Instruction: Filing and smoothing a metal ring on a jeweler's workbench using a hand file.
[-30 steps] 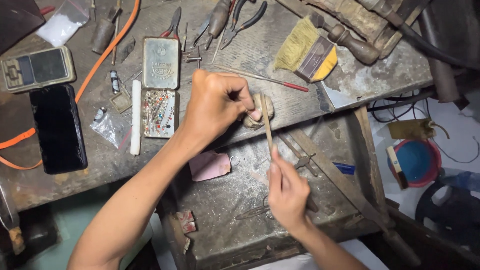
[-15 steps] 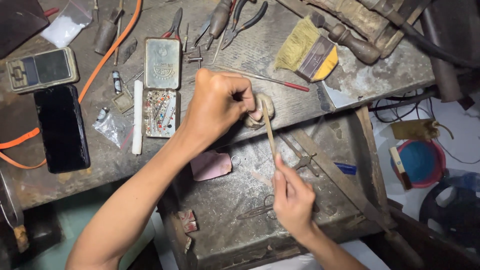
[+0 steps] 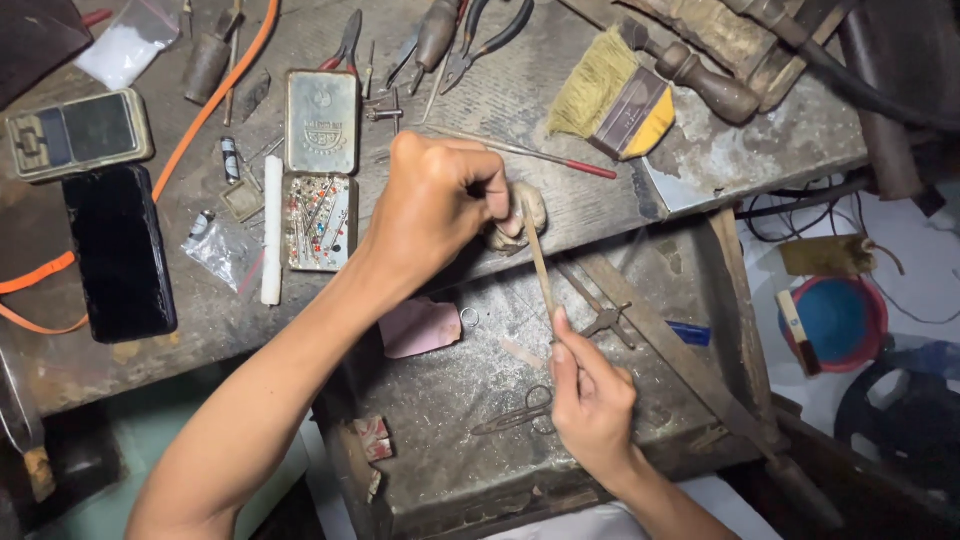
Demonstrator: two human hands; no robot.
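Left hand (image 3: 435, 205) curled into a fist at the front edge of the worn grey wooden counter (image 3: 600, 130), fingertips pinched on a small piece too hidden to identify, pressed against a rounded pale wooden peg (image 3: 525, 212) at the counter edge. Right hand (image 3: 590, 400) lower down, thumb and fingers pinched on the near end of a thin tan file-like stick (image 3: 540, 265); stick tilted up and away, far end touching the spot at the left fingertips. Below both hands, dusty grey pull-out tray (image 3: 450, 410) with a pink cloth scrap (image 3: 420, 327), small metal ring (image 3: 469, 317) just beside the cloth, and dark scissors (image 3: 520, 415) near the right hand. On counter left of the left hand: open tin of small coloured bits (image 3: 317, 222), shut metal tin (image 3: 321, 122) behind it, white stick (image 3: 272, 230) beside the open tin, black phone (image 3: 118, 255), small pocket scale (image 3: 78, 133). Behind hands: pliers (image 3: 480, 40), yellow-bristled brush (image 3: 615, 95), red-tipped thin rod (image 3: 540, 155). Orange strap (image 3: 210, 100) across counter's left. Blue bowl (image 3: 835, 320) on floor at right.
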